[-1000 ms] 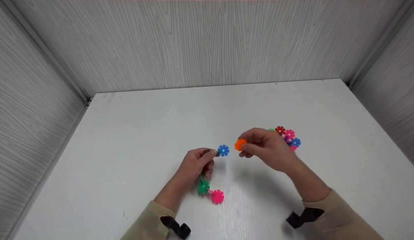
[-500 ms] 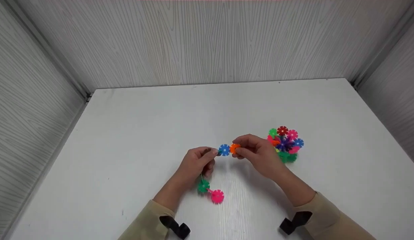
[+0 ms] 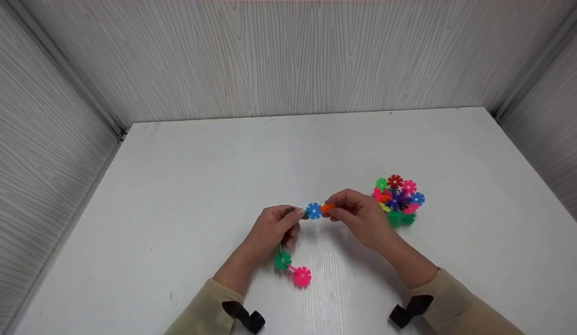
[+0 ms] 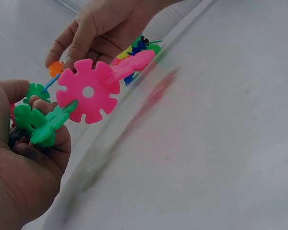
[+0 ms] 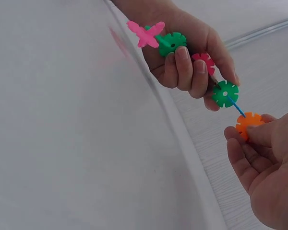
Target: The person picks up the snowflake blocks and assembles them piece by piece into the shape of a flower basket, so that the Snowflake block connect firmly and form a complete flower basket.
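Observation:
My left hand grips a chain of slotted plastic interlocking discs, its middle wrapped in the curled fingers. From its lower end hang a green disc and a pink disc. Beyond the left thumb and index finger, another green disc joins a blue disc. Between thumb and fingers, my right hand pinches an orange disc, seen tilted in the head view, right at the blue disc's edge. The right wrist view shows the blue disc edge-on between green and orange. Part of the chain is hidden inside the left palm.
A cluster of many-coloured discs lies on the white table just beyond the right hand. Pale wood-grain panels enclose the table at the back and both sides. Black bands with small blocks sit on both sleeves.
My right hand has moved left from near the cluster, bringing the orange disc against the blue one. The orange disc has since turned from face-on to tilted. The left hand has barely moved.

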A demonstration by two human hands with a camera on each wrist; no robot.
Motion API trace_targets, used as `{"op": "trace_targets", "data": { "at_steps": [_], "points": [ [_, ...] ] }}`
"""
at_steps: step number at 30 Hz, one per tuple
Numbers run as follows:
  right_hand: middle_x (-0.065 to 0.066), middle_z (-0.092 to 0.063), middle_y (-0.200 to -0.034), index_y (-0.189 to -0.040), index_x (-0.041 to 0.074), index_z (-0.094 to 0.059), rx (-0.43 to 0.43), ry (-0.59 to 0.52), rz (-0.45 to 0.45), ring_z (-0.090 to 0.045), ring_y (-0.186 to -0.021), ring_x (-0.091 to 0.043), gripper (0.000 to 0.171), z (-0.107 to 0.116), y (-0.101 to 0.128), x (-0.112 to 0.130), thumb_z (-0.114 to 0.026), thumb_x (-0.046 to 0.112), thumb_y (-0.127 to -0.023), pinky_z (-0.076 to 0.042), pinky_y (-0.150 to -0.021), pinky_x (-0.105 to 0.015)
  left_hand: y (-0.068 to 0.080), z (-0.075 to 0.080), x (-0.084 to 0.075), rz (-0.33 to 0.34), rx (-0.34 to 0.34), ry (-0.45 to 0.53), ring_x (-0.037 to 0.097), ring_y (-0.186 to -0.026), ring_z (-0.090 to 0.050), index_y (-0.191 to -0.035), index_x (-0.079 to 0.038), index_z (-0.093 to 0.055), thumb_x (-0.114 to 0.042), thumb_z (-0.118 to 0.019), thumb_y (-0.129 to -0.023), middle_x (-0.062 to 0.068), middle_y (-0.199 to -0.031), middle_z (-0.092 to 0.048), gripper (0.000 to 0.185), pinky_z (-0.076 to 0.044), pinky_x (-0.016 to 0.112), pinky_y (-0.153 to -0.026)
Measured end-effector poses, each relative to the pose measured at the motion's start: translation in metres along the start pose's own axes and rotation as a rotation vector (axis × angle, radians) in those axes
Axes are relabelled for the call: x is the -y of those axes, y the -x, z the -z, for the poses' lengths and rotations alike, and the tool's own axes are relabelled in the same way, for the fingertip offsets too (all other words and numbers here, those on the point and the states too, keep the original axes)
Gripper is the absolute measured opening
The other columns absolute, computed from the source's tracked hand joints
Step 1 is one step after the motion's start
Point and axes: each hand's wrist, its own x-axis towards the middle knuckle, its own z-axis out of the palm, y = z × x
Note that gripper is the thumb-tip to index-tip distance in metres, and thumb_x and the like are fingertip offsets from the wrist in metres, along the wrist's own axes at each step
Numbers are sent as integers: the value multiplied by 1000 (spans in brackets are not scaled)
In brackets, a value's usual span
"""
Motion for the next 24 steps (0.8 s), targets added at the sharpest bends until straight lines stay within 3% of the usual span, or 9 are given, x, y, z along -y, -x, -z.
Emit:
{"op": "trace_targets", "data": {
  "at_steps": [6, 15, 21, 24],
  "points": [
    [-9, -77, -106, -110, 7, -76, 16, -5, -8, -73, -97, -44, 11, -1, 1, 0, -71, 2, -101, -63, -86, -32, 1, 1, 1, 2, 24, -24, 17, -55, -51, -117, 6, -67, -37, -63, -108, 5, -70, -55, 44, -48, 23, -56],
    [-10, -77, -104, -107, 7, -78, 11, 1, 8, -75, -94, -38, 12, -6, 2, -1, -72, 0, -100, -64, -85, -32, 2, 0, -2, -17, 44, -28, 16, -56, -51, -113, 8, -65, -35, -62, -109, 5, -72, -56, 44, -47, 22, -55],
    [-11, -76, -108, -108, 6, -75, 31, -15, -43, -76, -96, -32, 10, -3, 1, -3, -71, 1, -101, -63, -87, -31, 2, -2, -2, -19, 40, -31, 17, -55, -51, -113, 8, -65, -37, -64, -108, 6, -70, -55, 45, -47, 23, -55],
    [-12, -76, -110, -111, 5, -73, 46, -38, -66, -75, -99, -34, 11, -2, 0, -4, -72, 2, -100, -63, -89, -33, 2, -2, -1, -15, 30, -30, 17, -54, -50, -112, 8, -65, -38, -65, -107, 6, -69, -55, 46, -47, 23, -54]
  ]
}}
